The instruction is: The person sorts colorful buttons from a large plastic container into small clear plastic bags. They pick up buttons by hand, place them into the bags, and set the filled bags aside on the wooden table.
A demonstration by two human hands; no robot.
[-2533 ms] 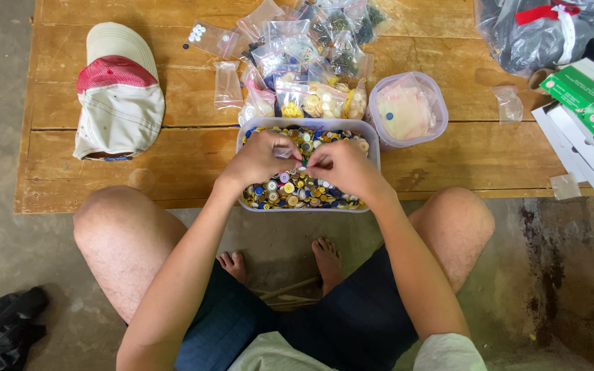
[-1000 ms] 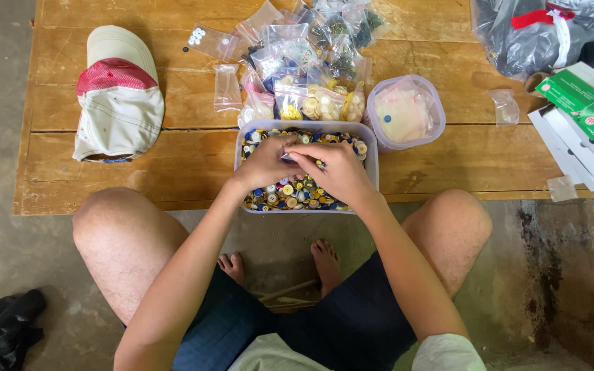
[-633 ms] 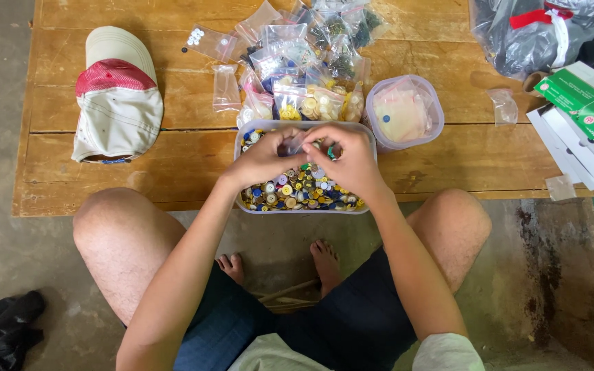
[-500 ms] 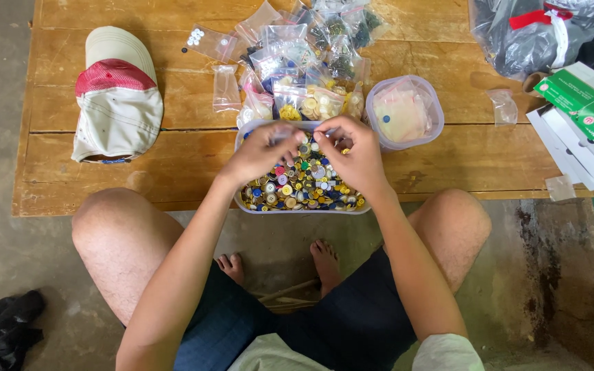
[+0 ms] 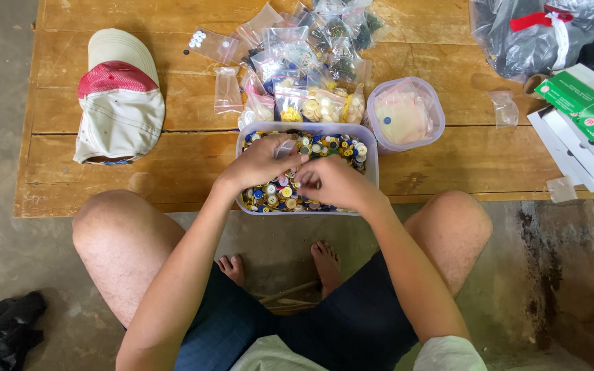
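Note:
A clear rectangular tub of mixed coloured buttons stands at the near edge of the wooden table, between my knees. Both hands are over the tub and close together. My left hand pinches a small clear plastic bag at its fingertips. My right hand is curled beside it, its fingertips pinched together at the bag's mouth, seemingly on a small button that I cannot make out. The buttons under both hands are hidden.
A heap of small bags of sorted buttons lies behind the tub. A round lidded tub stands to its right, a red and cream cap to the left. Green and white boxes and a grey plastic bag are at the right.
Both hands dug in the buttons, rose toward the tub's far side, then came back to its middle. Now the fingertips meet at the small bag.

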